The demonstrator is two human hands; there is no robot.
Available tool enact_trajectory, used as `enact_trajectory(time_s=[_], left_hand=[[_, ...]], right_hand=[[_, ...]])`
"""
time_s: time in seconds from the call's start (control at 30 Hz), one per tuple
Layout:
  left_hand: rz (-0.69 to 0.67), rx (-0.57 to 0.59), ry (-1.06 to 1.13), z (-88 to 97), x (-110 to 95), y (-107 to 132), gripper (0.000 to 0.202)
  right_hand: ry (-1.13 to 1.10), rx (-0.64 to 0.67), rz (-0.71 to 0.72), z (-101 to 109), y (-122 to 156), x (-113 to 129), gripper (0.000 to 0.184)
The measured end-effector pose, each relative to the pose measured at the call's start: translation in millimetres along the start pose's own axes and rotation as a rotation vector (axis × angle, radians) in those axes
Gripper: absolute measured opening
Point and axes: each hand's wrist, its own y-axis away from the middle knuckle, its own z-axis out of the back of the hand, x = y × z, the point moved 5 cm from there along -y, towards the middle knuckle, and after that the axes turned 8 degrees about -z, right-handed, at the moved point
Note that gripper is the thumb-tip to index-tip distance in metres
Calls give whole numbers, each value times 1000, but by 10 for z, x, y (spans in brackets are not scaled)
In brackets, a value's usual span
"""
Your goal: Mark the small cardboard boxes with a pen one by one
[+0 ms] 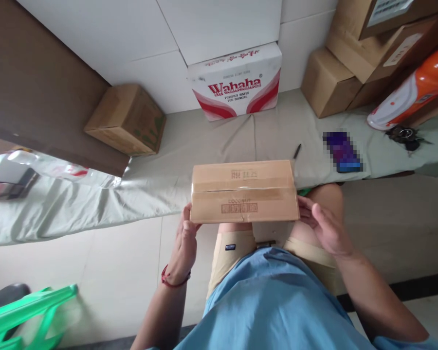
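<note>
Got the coconut carton (243,192) held between my left grip (185,245) and right grip (326,224); looks like the holding step. Any shift probably calls for even pressure both sides.

Carton (243,192) at near edge of table (160,187), Wahaha box (237,87) behind it, pen (297,151) and keys (406,134) right, second box (127,119) back left

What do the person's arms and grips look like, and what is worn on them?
The left grip is an ungloved hand, with a thin red cord bracelet around the wrist. The right grip is also ungloved, without a bracelet. Both forearms are bare; a blue fabric sleeve shows on the right arm.
</note>
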Motion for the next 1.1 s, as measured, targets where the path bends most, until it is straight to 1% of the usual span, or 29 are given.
enact_trajectory(time_s=[0.07,0.17,0.23,0.3,0.33,0.4,0.47,0.53,0.6,0.67,0.73,0.83,0.9,0.93,1.0,1.1], left_hand=[[82,-9,3,17,16,-14,53],[148,-85,74,109,2,-60,51],[170,-148,167,212,-3,-88,44],[175,-186,238,316,-3,-91,39],[163,-198,259,361,-6,-79,39],[107,-216,272,427,-21,-27,47],[23,-225,258,455,-45,50,57],[-50,-219,236,450,-67,124,65],[-111,-181,197,418,-107,164,70],[-193,-94,131,350,-207,157,73],[-340,43,44,232,-393,121,75],[-581,303,-82,-28,-719,86,79],[-661,436,-133,-182,-874,78,81],[-677,472,-146,-235,-923,73,81],[-692,493,-148,-284,-973,64,81],[-683,422,-124,-231,-938,51,81]], right_hand=[[172,17,114,-116,86,163,64],[395,30,263,-340,214,357,68],[484,74,306,-491,273,396,72],[496,143,299,-606,299,347,77],[460,182,270,-641,297,288,80],[305,229,175,-657,263,126,79],[67,204,76,-603,201,-47,73],[-173,131,-12,-515,136,-190,71],[-336,64,-99,-447,94,-279,73],[-405,16,-180,-416,88,-321,72],[-439,-23,-258,-409,112,-361,65],[-537,-24,-437,-450,179,-510,53],[-618,-9,-545,-478,223,-631,50],[-645,-14,-567,-474,239,-676,50],[-656,-59,-543,-427,257,-724,50],[-556,-130,-393,-329,277,-672,49]])
